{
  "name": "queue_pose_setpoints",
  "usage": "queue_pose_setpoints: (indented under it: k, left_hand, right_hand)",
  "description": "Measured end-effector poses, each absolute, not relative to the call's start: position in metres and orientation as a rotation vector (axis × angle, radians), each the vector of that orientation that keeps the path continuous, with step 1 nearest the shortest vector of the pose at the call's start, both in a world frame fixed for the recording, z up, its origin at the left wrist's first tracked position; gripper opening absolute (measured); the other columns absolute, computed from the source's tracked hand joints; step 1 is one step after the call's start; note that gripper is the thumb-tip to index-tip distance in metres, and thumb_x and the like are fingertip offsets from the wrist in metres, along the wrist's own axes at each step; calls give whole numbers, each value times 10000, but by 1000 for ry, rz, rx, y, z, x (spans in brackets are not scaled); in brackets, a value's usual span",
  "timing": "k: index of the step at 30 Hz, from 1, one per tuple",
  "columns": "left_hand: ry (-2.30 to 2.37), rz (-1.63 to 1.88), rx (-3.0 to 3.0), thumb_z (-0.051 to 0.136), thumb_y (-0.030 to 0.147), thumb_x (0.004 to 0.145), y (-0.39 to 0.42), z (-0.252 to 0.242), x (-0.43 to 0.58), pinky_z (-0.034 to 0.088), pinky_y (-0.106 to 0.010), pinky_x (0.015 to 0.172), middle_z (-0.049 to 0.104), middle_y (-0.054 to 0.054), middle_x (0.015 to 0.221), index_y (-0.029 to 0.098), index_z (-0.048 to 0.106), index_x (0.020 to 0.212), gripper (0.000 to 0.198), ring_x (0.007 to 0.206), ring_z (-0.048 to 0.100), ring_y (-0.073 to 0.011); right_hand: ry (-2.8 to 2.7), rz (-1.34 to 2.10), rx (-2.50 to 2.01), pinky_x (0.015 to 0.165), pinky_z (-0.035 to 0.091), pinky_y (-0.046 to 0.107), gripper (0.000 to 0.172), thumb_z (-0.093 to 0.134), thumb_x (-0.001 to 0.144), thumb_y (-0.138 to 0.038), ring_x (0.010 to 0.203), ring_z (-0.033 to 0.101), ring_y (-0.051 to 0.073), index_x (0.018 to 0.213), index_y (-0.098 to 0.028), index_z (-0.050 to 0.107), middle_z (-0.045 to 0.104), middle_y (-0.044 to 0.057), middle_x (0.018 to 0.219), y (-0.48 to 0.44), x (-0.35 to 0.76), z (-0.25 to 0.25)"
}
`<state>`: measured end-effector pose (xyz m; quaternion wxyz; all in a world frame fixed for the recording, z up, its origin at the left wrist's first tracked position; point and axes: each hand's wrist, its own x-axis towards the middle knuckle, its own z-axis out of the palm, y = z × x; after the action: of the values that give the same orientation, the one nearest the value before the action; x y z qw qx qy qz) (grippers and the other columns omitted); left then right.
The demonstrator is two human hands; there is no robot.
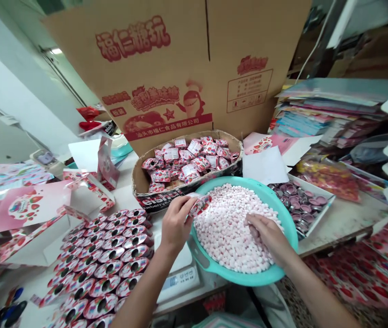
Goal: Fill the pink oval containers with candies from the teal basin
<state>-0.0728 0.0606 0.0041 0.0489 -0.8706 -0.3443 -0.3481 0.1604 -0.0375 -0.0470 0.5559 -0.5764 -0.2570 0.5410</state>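
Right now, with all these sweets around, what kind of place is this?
It looks like a candy-packing workshop: pink candies heaped in a teal basin, a cardboard tray of wrapped packets, and rows of strawberry-printed packaging.

left forearm: bare | right forearm: bare | left hand: ungloved | right hand: ungloved

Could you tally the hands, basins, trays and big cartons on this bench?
Hands: 2, the left hand and right hand
Teal basin: 1
Trays: 2, the cardboard tray and white tray
Printed carton: 1
Total: 6
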Motion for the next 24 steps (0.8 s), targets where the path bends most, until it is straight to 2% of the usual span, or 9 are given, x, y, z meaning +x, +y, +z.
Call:
queue_pose_setpoints:
  k: [7, 16, 24]
  left_hand:
    - [-1002, -1082, -2646, 543, 65, 824, 54, 7, -81, 500, -381, 934, 606, -77, 1112, 247, 579, 1198, 418, 1060, 568, -222]
    - [-1055, -1093, -2672, 546, 34, 802, 53, 3, -80, 496, -374, 927, 605, -73, 1099, 244, 591, 1181, 436, 1050, 560, -216]
    - [-1026, -1107, -2680, 533, 43, 815, 48, 2, -79, 488, -372, 935, 614, -71, 1104, 239, 605, 1165, 408, 1050, 563, -211]
  right_hand:
    - [-590, 1261, -1367, 355, 166, 210, 409, 644, 692, -585, 369, 263, 66, 673, -192, 536, 347, -73, 449, -39, 160, -42]
    - [-575, 1256, -1371, 361, 153, 195, 439, 674, 667, -596, 377, 250, 50, 672, -181, 530, 348, -78, 449, -39, 160, -44]
    - [-596, 1245, -1375, 361, 168, 191, 423, 664, 707, -582, 385, 267, 50, 701, -177, 541, 358, -76, 461, -39, 163, -48]
